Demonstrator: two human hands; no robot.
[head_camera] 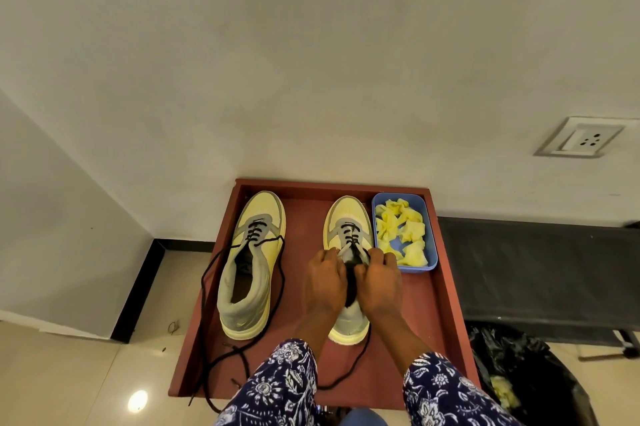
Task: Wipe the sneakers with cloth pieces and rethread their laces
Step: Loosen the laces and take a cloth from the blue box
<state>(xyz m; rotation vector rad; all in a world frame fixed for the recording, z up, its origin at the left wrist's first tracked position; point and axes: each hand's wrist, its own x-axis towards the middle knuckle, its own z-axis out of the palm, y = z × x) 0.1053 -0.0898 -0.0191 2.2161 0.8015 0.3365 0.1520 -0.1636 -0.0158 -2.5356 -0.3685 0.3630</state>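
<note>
Two yellow and grey sneakers stand toes away from me on a red-brown tray table. The left sneaker is partly laced; its long black lace trails over the table's left edge and front. Over the right sneaker, my left hand and my right hand meet at the tongue, fingers curled on the black lace by the upper eyelets. A loose end of this lace runs back past the heel. The hands hide the shoe's opening.
A blue tub of yellow cloth pieces sits at the table's back right, beside the right sneaker. A wall with a socket lies beyond. A dark bench and a black bag with used cloths are to the right.
</note>
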